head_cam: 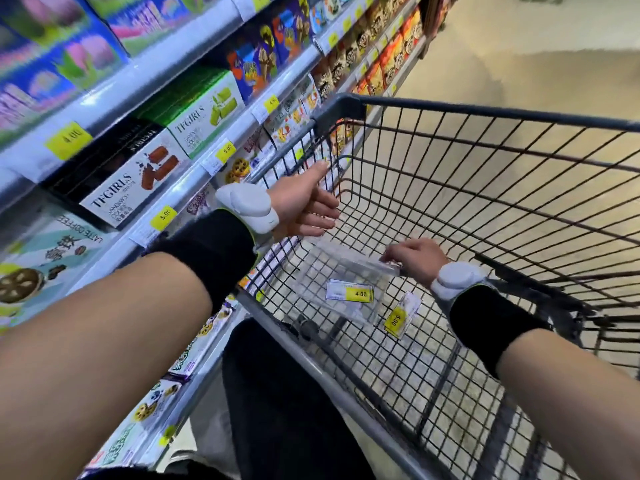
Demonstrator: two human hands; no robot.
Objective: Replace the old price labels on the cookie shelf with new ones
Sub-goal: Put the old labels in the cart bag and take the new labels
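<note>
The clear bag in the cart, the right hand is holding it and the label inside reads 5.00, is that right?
Not quite. The head view shows the right hand holding the clear bag in the cart, but the label inside reads 4.00, not 5.00.

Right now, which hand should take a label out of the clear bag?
Probably the left hand: it is open and empty above the clear bag, while the right hand pinches the bag's top edge.
</note>
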